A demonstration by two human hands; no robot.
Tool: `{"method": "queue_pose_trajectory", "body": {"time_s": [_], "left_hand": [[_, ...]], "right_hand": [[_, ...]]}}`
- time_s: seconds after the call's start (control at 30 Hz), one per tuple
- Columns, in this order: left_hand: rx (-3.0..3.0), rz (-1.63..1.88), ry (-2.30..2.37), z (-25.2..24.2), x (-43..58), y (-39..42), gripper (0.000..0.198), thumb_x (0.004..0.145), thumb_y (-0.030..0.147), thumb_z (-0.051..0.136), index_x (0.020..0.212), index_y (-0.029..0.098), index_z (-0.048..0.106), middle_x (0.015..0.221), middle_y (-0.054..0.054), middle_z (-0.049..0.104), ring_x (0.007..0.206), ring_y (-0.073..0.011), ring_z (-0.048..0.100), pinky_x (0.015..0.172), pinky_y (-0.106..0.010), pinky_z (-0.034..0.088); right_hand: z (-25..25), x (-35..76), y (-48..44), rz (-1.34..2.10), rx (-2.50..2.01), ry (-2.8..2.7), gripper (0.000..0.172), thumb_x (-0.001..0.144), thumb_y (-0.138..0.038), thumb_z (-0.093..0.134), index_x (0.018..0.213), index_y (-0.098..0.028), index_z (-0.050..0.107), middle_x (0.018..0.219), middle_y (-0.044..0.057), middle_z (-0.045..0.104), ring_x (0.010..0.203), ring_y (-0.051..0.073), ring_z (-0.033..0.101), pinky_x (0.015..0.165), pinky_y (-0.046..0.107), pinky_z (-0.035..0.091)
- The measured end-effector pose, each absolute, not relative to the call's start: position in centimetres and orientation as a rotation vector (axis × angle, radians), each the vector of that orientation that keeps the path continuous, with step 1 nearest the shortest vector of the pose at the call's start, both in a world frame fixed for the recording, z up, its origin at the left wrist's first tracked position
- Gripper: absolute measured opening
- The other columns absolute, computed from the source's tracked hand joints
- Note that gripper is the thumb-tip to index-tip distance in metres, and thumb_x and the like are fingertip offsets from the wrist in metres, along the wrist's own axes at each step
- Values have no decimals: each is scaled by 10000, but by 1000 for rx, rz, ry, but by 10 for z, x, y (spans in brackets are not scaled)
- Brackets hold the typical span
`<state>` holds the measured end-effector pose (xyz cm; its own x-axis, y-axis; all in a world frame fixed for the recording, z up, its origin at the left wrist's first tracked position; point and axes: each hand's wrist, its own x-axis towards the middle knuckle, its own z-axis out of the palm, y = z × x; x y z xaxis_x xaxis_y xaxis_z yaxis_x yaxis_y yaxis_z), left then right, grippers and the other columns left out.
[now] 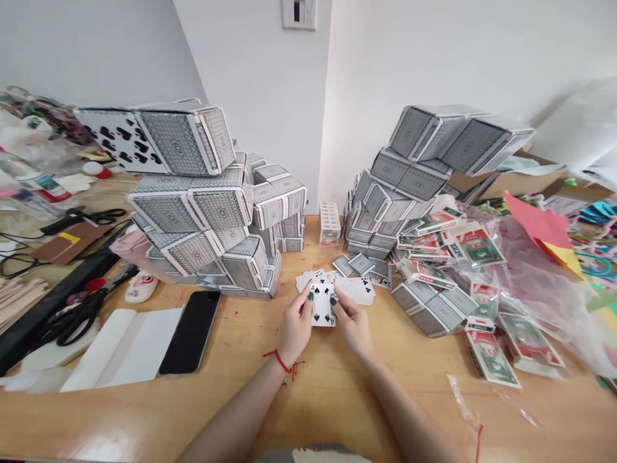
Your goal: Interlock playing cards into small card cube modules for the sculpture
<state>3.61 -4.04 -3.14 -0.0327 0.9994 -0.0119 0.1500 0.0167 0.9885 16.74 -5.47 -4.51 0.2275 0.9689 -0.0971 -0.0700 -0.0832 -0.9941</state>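
Between my two hands a four of spades playing card (322,307) is held face up, just above the wooden table. My left hand (297,325) pinches its left edge, thumb on the face. On the opposite edge, my right hand (353,321) grips it with thumb and fingers. Whether more cards lie beneath it I cannot tell. Just beyond my hands, loose playing cards (357,289) are spread face up. A few folded, grey-backed cards (360,263) lie behind them. To the right rests a block of joined card boxes (431,308).
Tall stacks of folded-card blocks rise at left (222,212) and right (409,170). Red-and-green card packs (491,357) and plastic wrap (544,283) crowd the right. On the left lie a phone (190,331), white paper (125,347), black scissors (81,315) and a white mouse (141,287).
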Motion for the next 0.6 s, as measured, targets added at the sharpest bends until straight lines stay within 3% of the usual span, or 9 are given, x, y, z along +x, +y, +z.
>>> {"method": "queue_pose_trajectory", "body": {"time_s": [0.1,0.23,0.37,0.5,0.6], "left_hand": [[1293,1141,1336,-34,36,-41,425,808,269,460,1206,147,541,1089,-90,641,736,-137,568,660,-231,455],[1226,1167,1305,-38,36,-41,411,806,291,472,1184,152,556,1145,-95,616,857,-168,596,709,-248,474],[1180,1204,1303,-35,36,-41,387,783,264,501,1141,146,590,1130,-100,626,866,-170,599,718,-253,475],[1140,1160,1293,-29,36,-43,417,783,248,493,1173,122,564,1046,-85,660,711,-126,575,611,-217,449],[1131,1149,1286,-25,36,-44,426,782,232,482,1184,110,552,1046,-79,659,731,-119,570,618,-202,441]], "right_hand": [[-43,167,-55,1133,-1309,-937,431,715,-365,610,1100,-172,625,900,49,700,760,201,613,677,321,487],[-41,166,-55,1194,-1235,-892,367,709,-333,617,1042,-181,589,644,-10,641,566,135,549,543,245,430],[-37,165,-55,1294,-1126,-894,316,718,-327,603,1004,-198,561,631,-18,624,545,126,532,533,235,409],[-35,165,-55,1297,-1175,-827,378,693,-325,623,1039,-176,587,646,-13,621,566,128,531,554,245,412],[-35,165,-55,1265,-1251,-800,419,679,-324,630,1064,-158,613,625,-20,603,573,133,524,573,261,422]]}}
